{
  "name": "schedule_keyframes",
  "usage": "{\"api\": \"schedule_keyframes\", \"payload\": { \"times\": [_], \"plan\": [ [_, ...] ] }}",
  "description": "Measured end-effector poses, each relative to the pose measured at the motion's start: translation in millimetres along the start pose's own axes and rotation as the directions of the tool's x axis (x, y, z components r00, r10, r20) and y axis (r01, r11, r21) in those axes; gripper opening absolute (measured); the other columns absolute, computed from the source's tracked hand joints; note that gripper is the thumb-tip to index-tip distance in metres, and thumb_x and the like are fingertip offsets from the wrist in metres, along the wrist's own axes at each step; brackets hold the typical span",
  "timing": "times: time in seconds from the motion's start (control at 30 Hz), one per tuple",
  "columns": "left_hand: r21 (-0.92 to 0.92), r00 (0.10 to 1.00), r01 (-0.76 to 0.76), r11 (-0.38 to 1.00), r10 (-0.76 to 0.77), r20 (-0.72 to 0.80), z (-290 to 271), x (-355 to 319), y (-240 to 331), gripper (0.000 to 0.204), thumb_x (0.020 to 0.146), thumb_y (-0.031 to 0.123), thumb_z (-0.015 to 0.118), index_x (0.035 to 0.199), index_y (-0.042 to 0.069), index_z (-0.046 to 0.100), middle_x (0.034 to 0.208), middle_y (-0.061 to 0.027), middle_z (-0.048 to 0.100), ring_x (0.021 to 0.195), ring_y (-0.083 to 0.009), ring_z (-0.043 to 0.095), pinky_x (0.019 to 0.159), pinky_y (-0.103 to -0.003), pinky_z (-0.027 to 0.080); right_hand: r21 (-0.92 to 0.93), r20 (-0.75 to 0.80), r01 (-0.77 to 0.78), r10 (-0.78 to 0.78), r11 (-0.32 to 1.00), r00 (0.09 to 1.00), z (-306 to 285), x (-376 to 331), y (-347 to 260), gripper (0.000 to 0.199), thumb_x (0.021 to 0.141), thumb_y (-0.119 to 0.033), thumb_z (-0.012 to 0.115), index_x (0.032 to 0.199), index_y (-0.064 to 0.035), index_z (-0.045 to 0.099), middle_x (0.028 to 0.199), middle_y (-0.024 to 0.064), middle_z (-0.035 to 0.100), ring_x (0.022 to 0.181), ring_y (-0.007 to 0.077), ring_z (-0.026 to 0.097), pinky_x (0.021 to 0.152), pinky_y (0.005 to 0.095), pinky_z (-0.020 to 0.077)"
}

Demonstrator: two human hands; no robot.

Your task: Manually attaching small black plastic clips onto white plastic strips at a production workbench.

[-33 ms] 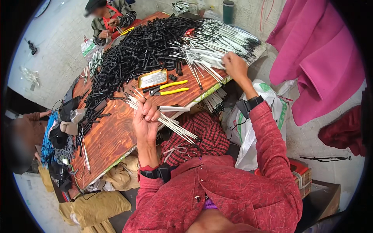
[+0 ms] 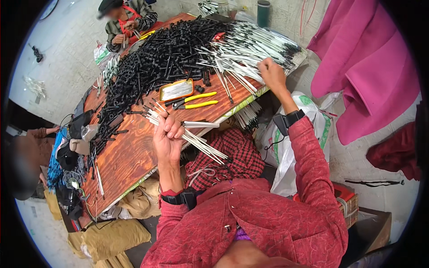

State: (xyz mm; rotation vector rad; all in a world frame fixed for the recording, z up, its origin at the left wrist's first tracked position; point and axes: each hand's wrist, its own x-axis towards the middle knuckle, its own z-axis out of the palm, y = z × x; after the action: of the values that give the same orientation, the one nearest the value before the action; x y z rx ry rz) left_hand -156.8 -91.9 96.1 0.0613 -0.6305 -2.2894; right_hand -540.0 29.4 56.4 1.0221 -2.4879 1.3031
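My left hand (image 2: pixel 168 136) is wrapped round a bundle of thin white rods (image 2: pixel 205 149) with dark tips, held over the table's near edge. A thicker white piece (image 2: pixel 201 125) juts out to the right beside that hand. At the right, my right hand (image 2: pixel 272 75) is at the near edge of a wide pile of white rods (image 2: pixel 254 44) with black ends. Its fingers are curled in a pinch, and what they hold, if anything, is hidden. Left of this pile lies a large heap of black jointed plastic parts (image 2: pixel 152 58).
On the wooden table (image 2: pixel 134 154) lie yellow-handled pliers (image 2: pixel 196 102) and an orange-rimmed tray of thin pins (image 2: pixel 176 90). A person (image 2: pixel 129 27) works at the far side; another person (image 2: pixel 31 152) is at the left. White sacks (image 2: pixel 292 147) stand below right.
My right hand has shifted slightly to the right at the edge of the white rods. The left hand keeps its bundle in the same place.
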Motion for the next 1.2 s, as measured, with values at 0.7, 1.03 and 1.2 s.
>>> {"api": "schedule_keyframes", "payload": {
  "times": [0.7, 1.03, 1.2],
  "plan": [
    [0.314, 0.98, -0.115, 0.942, 0.16, -0.119, 1, 29, -3, 0.033, 0.106, 0.031, 0.062, 0.129, 0.008, 0.056, 0.094, -0.0011, 0.056, 0.071, -0.0067, 0.044, 0.063, -0.023, 0.038, 0.767, 0.402, -0.127, -0.316, 0.629, 0.859, -23, -112, -88, 0.024, 0.107, -0.022, 0.056, 0.096, -0.0009, 0.057, 0.077, 0.0033, 0.062, 0.071, 0.0112, 0.058, 0.068, 0.0279, 0.0492],
    [0.294, 0.954, -0.136, 0.946, 0.205, -0.217, 4, 23, 3, 0.028, 0.1, 0.029, 0.071, 0.118, 0.01, 0.063, 0.104, -0.0046, 0.067, 0.097, -0.0168, 0.066, 0.087, -0.032, 0.06, 0.531, 0.366, 0.012, -0.243, 0.847, 0.898, -30, -137, -104, 0.016, 0.102, -0.012, 0.06, 0.093, 0.0006, 0.062, 0.067, 0.0042, 0.066, 0.06, 0.0101, 0.062, 0.055, 0.0293, 0.0486],
    [0.06, 0.944, -0.181, 0.982, 0.19, -0.269, -9, 29, 2, 0.024, 0.097, 0.022, 0.074, 0.112, 0.009, 0.062, 0.093, -0.0011, 0.065, 0.091, -0.0146, 0.065, 0.075, -0.025, 0.061, 0.655, 0.653, -0.331, -0.29, 0.679, 0.699, -18, -163, -105, 0.016, 0.105, -0.015, 0.056, 0.103, 0.0011, 0.059, 0.064, 0.0044, 0.064, 0.055, 0.01, 0.057, 0.054, 0.0272, 0.0461]
  ]
}}
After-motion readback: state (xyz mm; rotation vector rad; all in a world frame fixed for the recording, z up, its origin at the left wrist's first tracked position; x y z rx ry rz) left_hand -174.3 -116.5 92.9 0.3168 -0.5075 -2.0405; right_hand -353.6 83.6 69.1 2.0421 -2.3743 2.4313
